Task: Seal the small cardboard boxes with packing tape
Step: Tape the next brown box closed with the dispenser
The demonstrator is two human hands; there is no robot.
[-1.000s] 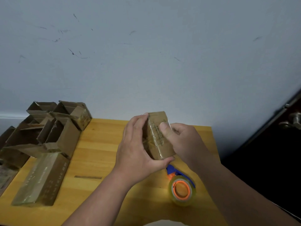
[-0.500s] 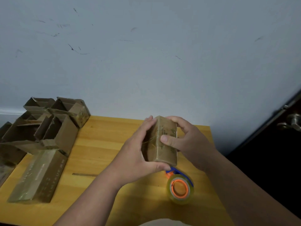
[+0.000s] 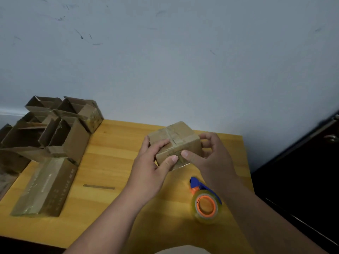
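- Head view, with the wooden table (image 3: 113,154) as landmark
- Small cardboard box (image 3: 175,143) held above the far middle part of the table, a little tilted, with tape lines crossing on its top face
- Left hand (image 3: 152,162) gripping the left side of this box, fingers curled over the top edge, thumb (image 3: 169,161) pressed on the near face
- Right hand (image 3: 211,156) gripping the right side of the same box, fingers curled around the far right corner, thumb (image 3: 189,155) on the near face, just beside the left thumb
- Tape dispenser (image 3: 206,201) lying on the near right part of the table, below the right forearm: clear tape roll with orange core, blue handle pointing toward the box
- Sealed long box (image 3: 45,187) lying flat on the near left part of the table, shiny with tape
- Group of open boxes (image 3: 55,129) at the far left corner of the table, flaps standing up, packed against each other
- Thin cardboard strip (image 3: 99,186) flat on the table, between the sealed long box and the left forearm
- Grey wall (image 3: 165,61) behind the table, with some dark scuff marks
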